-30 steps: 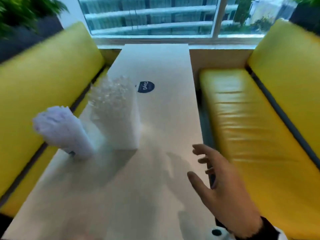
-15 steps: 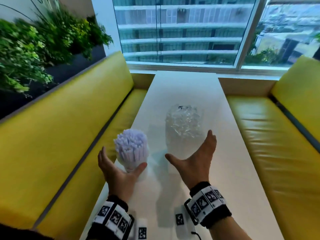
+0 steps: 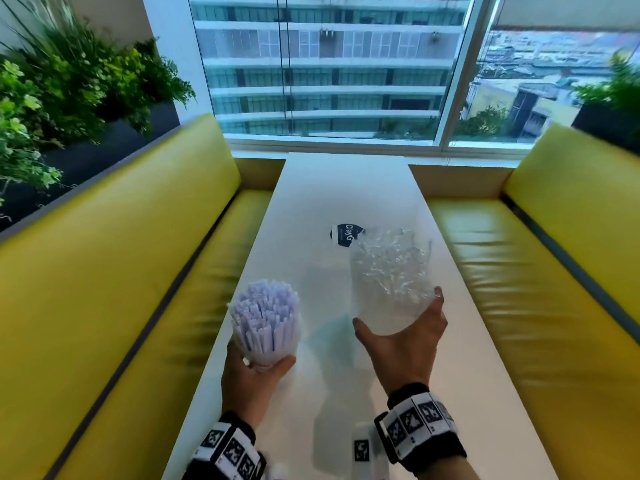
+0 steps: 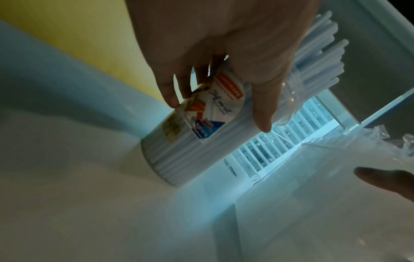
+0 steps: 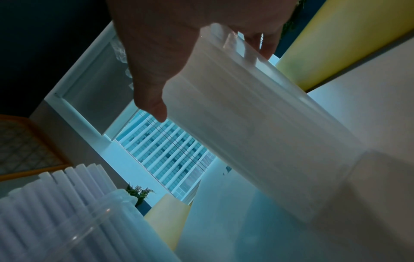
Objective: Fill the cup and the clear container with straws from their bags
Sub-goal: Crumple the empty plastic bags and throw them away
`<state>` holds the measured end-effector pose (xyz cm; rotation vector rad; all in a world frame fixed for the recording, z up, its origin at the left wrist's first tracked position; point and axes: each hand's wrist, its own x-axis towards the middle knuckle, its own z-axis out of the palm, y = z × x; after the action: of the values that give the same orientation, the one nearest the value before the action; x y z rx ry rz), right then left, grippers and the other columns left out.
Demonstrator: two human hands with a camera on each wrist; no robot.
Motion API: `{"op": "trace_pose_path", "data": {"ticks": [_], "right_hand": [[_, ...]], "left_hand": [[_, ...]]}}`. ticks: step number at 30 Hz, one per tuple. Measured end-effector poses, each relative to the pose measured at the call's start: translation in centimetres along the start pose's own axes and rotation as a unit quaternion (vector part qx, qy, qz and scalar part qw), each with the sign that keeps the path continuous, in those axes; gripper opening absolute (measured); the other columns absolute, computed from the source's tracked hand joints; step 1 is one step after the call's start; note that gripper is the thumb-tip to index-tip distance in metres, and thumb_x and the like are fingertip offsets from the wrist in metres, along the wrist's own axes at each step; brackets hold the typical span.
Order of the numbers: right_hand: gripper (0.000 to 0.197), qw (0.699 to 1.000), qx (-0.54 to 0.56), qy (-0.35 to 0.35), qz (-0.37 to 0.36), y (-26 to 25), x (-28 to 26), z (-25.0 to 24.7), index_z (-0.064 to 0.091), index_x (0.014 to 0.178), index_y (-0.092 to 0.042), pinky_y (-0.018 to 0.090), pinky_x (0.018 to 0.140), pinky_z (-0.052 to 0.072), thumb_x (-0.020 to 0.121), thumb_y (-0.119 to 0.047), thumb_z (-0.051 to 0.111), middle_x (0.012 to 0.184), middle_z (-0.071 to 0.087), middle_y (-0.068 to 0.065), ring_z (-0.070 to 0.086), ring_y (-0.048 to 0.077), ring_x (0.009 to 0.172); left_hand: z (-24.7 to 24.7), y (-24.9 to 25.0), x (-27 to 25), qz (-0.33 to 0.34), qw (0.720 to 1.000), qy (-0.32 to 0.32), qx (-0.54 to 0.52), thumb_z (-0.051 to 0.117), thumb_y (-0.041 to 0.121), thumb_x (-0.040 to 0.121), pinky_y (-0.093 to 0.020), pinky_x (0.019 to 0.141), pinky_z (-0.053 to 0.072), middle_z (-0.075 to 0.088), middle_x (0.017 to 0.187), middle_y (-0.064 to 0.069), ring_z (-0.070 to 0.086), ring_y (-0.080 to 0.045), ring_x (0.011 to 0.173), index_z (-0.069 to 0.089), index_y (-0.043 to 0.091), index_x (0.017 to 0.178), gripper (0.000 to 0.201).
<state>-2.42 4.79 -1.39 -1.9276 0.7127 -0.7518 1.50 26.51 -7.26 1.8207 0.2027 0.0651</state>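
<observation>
nearest you, your left hand (image 3: 254,377) wraps its grip round the lower part of the cup (image 3: 265,344), thumb on one side and fingers (image 4: 261,113) curled over the printed label (image 4: 210,109) on the other; the cup stands on the white bench (image 3: 346,188) towards its left edge, packed with pale straws (image 3: 265,315) that rise well above its rim. beside it, your right hand (image 3: 403,344) has its grip spread wide round the base of the clear container (image 3: 391,292), thumb on the near left side and fingertips (image 5: 267,47) on the far right side, so the container sits between them on the bench. the container holds upright straws in crinkled clear wrapping (image 3: 391,258) that bunches at the top. the two vessels stand apart with bare bench between them. just behind the container a dark round sticker (image 3: 343,235) lies on the bench, partly hidden by the wrapping. yellow seats (image 3: 138,254) flank the bench on both sides, green plants (image 3: 69,84) sit behind the left one, and a window (image 3: 329,64) closes the far end.
</observation>
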Motion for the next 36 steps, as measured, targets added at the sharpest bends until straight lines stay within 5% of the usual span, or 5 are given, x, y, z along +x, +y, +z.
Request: {"op": "trace_pose_path", "data": {"ticks": [5,12,20,27,36], "right_hand": [[0.14,1.0,0.017,0.002,-0.024,2.9,1.5,-4.3,0.008,0.155,-0.019,0.035,0.114,0.026,0.048,-0.032,0.098,0.152,0.026,0.009,0.023,0.022,0.141],[0.153,0.998,0.036,0.011,-0.049,5.8,1.5,-6.2,-0.001,0.154,-0.029,0.049,0.121,0.022,0.039,-0.038,0.1,0.158,0.011,-0.004,0.015,0.024,0.148],[0.142,0.996,0.085,-0.011,-0.008,5.6,2.0,-4.1,0.003,0.155,-0.027,-0.006,0.1,0.011,0.05,-0.017,0.098,0.155,0.019,0.0,0.018,-0.004,0.135],[0.136,0.999,0.05,-0.005,0.002,4.6,6.3,-0.8,0.005,0.151,-0.033,0.026,0.105,0.029,0.051,-0.026,0.096,0.146,0.026,0.001,0.028,0.015,0.136],[0.129,1.0,0.006,0.005,0.01,3.5,15.1,5.5,0.005,0.146,-0.038,0.049,0.096,0.05,0.05,-0.039,0.091,0.139,0.032,0.006,0.041,0.028,0.131]], "left_hand": [[1.6,0.3,-1.6,0.022,0.997,-0.073,0.007,0.085,0.049,0.035,-0.041,0.096,0.054,0.059,0.124,0.008,0.06,-0.02,0.113,0.043,0.038,0.127,0.102],[3.5,-0.1,-3.2,0.041,0.994,-0.091,0.031,0.094,0.009,0.054,-0.011,0.068,0.049,0.055,0.129,0.003,0.059,-0.019,0.112,0.041,0.027,0.129,0.094],[7.2,0.5,-1.8,0.069,0.993,-0.068,0.074,0.095,0.022,0.055,-0.02,0.082,0.044,0.059,0.124,0.003,0.059,-0.016,0.109,0.045,0.023,0.135,0.095],[11.2,1.9,3.6,0.075,0.992,-0.036,0.095,0.094,0.027,0.056,-0.045,0.099,0.05,0.057,0.127,-0.006,0.056,-0.025,0.116,0.047,0.019,0.135,0.092],[17.1,5.0,13.8,0.051,0.996,-0.034,0.059,0.091,0.017,0.061,-0.03,0.098,0.047,0.052,0.131,-0.011,0.057,-0.028,0.115,0.044,0.016,0.136,0.089]]}}
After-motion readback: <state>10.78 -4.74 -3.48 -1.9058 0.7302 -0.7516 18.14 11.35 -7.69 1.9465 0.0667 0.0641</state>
